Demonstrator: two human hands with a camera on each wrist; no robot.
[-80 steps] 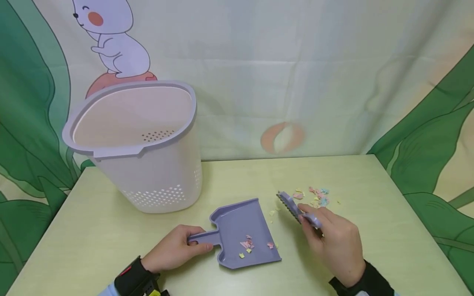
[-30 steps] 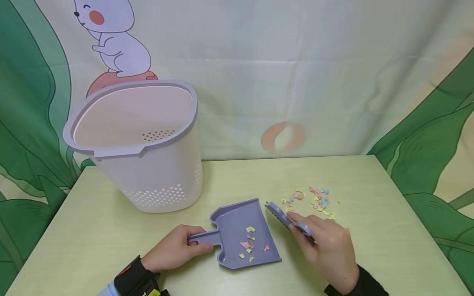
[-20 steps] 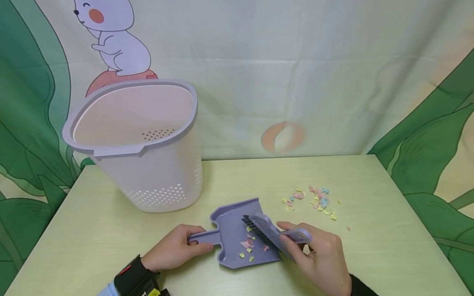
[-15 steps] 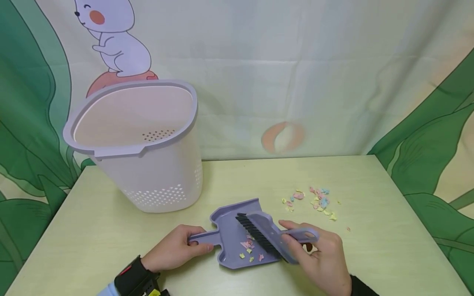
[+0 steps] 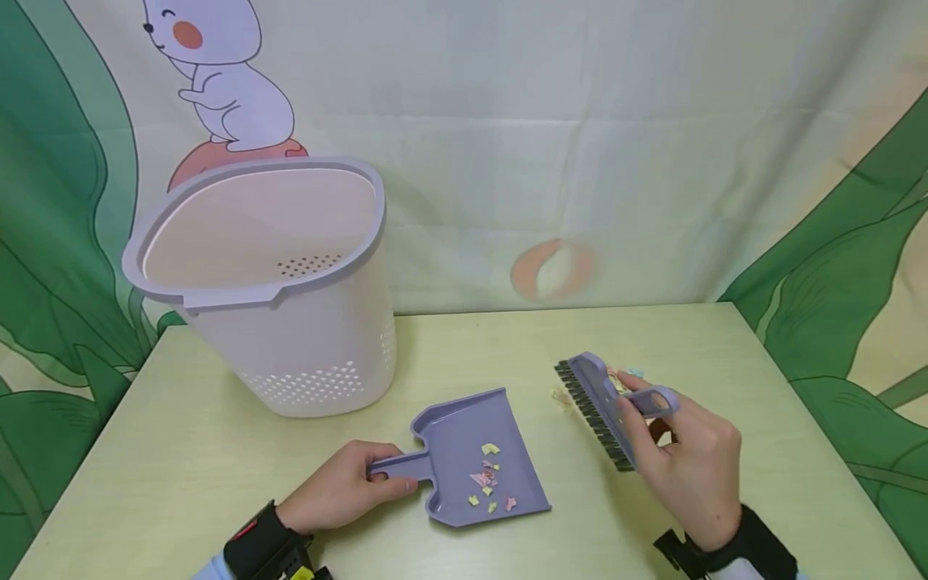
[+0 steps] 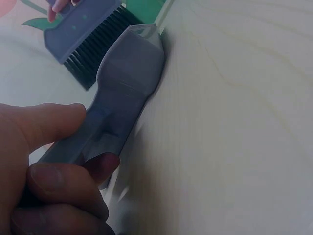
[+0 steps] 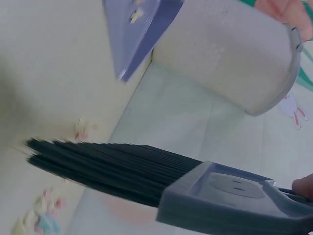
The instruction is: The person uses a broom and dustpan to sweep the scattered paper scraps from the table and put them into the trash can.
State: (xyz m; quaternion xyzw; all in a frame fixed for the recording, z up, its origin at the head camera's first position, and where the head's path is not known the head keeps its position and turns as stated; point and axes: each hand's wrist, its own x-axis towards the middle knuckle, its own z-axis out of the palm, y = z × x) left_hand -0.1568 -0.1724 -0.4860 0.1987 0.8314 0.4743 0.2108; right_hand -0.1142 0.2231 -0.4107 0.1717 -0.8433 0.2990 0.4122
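My left hand (image 5: 353,486) grips the handle of a purple dustpan (image 5: 471,427), whose open edge faces right on the table. Several yellow and pink paper scraps (image 5: 484,478) lie in the pan. To the right, my right hand (image 5: 689,455) holds a small purple hand brush (image 5: 600,403) by its looped handle, thumb on its back. Its dark bristles (image 7: 107,166) point down and left. In the head view the brush and hand overlap most of a pile of pink, yellow and blue scraps (image 7: 41,215) on the table. Below the left wrist camera, fingers (image 6: 68,191) curl around the dustpan handle.
A tall white basket (image 5: 319,346) with a purple rim and small holes stands at the back left of the pale table (image 5: 768,451). Behind the table hangs a printed cloth (image 5: 652,161) with green leaves and a cartoon animal.
The brush swept into the dustpan, leaving more scraps there than at first, then lifted away and back right over the table pile. The left hand and dustpan have stayed put.
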